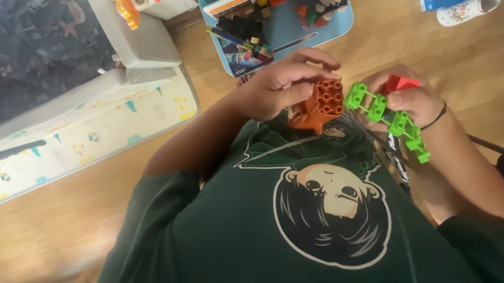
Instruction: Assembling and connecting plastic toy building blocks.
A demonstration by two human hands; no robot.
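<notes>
Left grip (279, 84) clamped on orange studded brick (319, 105), right grip (411, 102) clamped on green linked piece (391, 118) and red brick (401, 84), close together above green shirt (317, 243); blue toy tray (320, 29) beyond on wooden floor (474, 56).

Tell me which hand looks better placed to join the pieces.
Left, probably. The left hand holds only the orange brick, its holed face turned toward the green piece close beside it. The right hand is busier, gripping both the green piece and a red brick.
</notes>
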